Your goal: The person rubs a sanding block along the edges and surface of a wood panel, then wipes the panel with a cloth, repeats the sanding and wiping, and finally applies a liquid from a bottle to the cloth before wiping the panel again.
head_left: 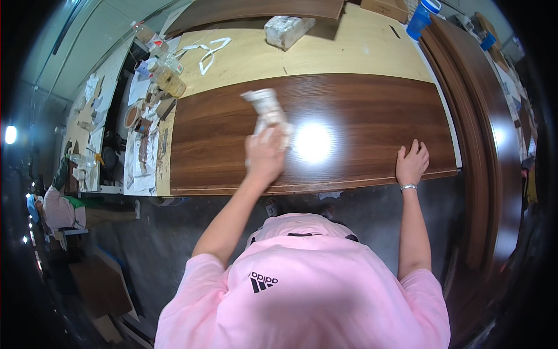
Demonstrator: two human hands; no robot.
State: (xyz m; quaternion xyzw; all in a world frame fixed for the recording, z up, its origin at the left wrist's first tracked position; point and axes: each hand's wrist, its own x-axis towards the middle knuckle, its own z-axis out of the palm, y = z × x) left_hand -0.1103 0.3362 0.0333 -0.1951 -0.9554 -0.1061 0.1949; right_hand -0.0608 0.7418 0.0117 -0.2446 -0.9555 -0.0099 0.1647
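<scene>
The fingers of the left hand are closed on a white cloth, crumpled and blurred; whether the cloth's underside lies flat cannot be told. The cloth's long axis runs away from the person, leaning a little left, with its far end bent over toward the left. The hand and cloth are over the dark brown wood-grain panel, left of its middle, just beside a bright round glare.

The right hand is open, its slightly spread fingers pointing away from the person, thumb to the left, resting on the panel by its near edge, close to the right end. A metal bracelet circles that wrist.

The panel lies flat with its long axis running left to right across the person's front, grain along the same line, on a pale wooden table.

Beyond it are a white wrapped block, a loose white strap and another brown panel. A bottle of yellowish liquid lies tilted near the left end; long brown boards stand to the right.
</scene>
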